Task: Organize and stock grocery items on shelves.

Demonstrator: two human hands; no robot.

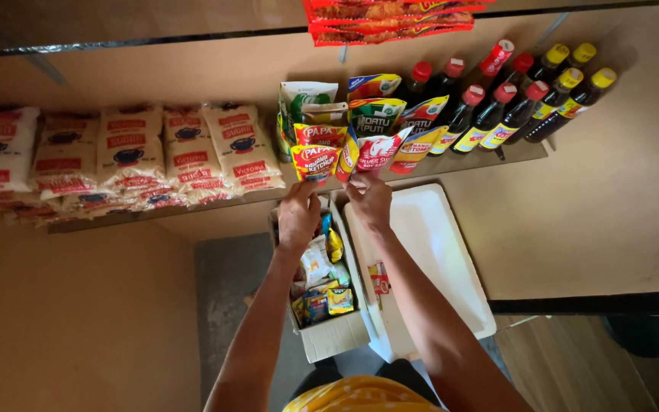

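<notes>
Both forearms reach up from the open cardboard box of small packets [329, 336] (directly below), left hand [299, 214] pinching the upright red-and-yellow sauce pouch [315, 162], right hand [370, 200] gripping the neighbouring red-and-white pouch [379, 150] on the shelf edge [497, 156].

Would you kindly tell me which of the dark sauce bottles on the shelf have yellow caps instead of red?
The four dark bottles with yellow caps stand at the row's far right end; the bottles with red caps stand left of them.
</notes>
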